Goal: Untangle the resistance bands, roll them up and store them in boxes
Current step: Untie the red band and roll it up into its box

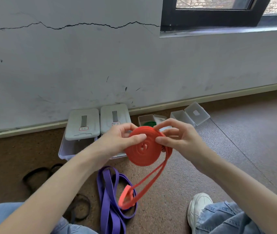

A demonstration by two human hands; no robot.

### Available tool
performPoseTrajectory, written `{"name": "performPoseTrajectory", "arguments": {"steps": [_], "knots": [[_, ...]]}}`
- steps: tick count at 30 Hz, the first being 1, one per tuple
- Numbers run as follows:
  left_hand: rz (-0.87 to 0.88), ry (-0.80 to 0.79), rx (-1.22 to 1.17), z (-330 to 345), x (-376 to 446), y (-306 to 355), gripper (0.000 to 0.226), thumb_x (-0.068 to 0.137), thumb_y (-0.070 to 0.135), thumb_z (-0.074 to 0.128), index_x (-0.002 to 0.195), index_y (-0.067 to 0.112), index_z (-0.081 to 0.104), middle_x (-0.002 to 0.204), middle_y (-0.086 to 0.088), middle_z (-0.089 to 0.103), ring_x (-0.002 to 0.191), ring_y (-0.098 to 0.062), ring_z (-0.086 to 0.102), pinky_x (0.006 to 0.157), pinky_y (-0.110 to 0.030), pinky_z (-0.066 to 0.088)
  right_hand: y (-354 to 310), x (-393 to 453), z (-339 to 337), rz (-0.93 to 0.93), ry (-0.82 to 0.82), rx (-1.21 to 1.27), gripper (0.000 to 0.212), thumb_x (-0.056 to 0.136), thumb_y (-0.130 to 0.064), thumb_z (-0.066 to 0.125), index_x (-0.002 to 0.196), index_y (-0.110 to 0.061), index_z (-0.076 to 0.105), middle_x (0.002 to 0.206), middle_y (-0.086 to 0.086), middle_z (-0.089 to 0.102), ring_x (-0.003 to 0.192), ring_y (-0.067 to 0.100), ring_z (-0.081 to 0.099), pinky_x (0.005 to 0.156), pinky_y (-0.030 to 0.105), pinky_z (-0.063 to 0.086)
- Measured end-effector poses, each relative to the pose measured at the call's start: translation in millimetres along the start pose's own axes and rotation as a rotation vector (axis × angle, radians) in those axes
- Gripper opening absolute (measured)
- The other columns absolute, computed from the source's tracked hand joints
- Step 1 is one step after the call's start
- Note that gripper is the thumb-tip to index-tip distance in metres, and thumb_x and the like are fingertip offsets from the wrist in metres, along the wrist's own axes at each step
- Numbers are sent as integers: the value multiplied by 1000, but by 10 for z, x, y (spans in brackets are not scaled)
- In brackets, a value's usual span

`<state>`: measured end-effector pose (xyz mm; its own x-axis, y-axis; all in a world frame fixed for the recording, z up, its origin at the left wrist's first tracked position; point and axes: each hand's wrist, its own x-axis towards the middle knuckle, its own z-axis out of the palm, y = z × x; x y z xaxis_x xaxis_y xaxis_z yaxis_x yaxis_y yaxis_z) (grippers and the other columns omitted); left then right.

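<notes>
The red band (144, 149) is wound into a flat, tight spiral disc, held up in the air in front of the person, with its unrolled tail hanging as a doubled strap down and to the left, ending in a loop just above the floor (176, 183). The left hand (117, 141) grips the disc from its left side, thumb pressed on the near face and fingers curled behind the top edge. The right hand (180, 137) pinches the disc's right edge, where the loose strap leaves the coil, thumb on the near side and fingers curled behind. Below the disc a purple band (110, 196) lies in loose folds on the floor, and the red tail's loop hangs over it. Black bands (38, 174) lie on the floor to the left. Against the wall (83, 65) stand two closed white boxes (83, 124), an open box holding a green band (149, 123), and an open clear box (190, 114) to the right.
</notes>
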<state>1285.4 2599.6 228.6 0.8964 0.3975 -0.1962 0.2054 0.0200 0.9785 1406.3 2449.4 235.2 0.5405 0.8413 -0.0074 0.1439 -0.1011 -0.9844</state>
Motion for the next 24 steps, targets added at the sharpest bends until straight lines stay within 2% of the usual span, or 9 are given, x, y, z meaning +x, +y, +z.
{"name": "performPoseTrajectory", "arguments": {"steps": [3,7,10,14,17,20,24], "knots": [[5,-42,66,72,-46,-28,34,70,51,60,85,21,65,83,-2,71,75,-12,64,67,-23,50,-27,-10,85,-61,-81,-54,20,81,-1,68,93,-17,68,80,16,70,67,21,64,64,24,55],[163,165,128,97,-5,9,37,72,49,57,82,14,67,74,-2,70,69,-9,63,67,-24,49,6,22,76,-20,-8,-5,21,76,-9,72,92,-16,60,76,8,70,70,19,69,68,28,56],[243,328,94,6,38,66,30,72,47,57,73,18,65,59,9,64,56,-2,57,57,-15,46,-18,16,3,31,-46,67,15,80,-7,67,93,-8,59,76,10,71,68,20,69,71,33,57],[258,434,9,-50,52,73,28,75,46,57,72,19,64,56,10,64,54,-2,57,55,-16,46,-31,-32,89,31,-110,103,12,88,-8,59,100,-8,57,78,8,69,66,14,65,66,27,56],[276,496,-23,-11,44,31,25,83,42,56,73,20,63,58,11,65,55,0,58,53,-15,47,-17,-62,188,21,-130,172,23,87,-8,60,106,-4,49,91,15,70,78,26,70,75,36,58],[247,454,-21,93,20,-44,24,88,41,52,79,21,64,66,8,67,63,-4,63,57,-17,50,48,-83,250,10,-50,180,28,83,-4,65,103,-1,45,84,10,71,77,30,70,74,40,59],[148,273,32,16,5,24,18,83,38,60,83,22,68,74,5,71,71,-8,66,63,-17,53,80,-70,143,27,38,127,23,81,-2,67,100,-9,56,76,7,71,69,24,68,63,29,55]]}}
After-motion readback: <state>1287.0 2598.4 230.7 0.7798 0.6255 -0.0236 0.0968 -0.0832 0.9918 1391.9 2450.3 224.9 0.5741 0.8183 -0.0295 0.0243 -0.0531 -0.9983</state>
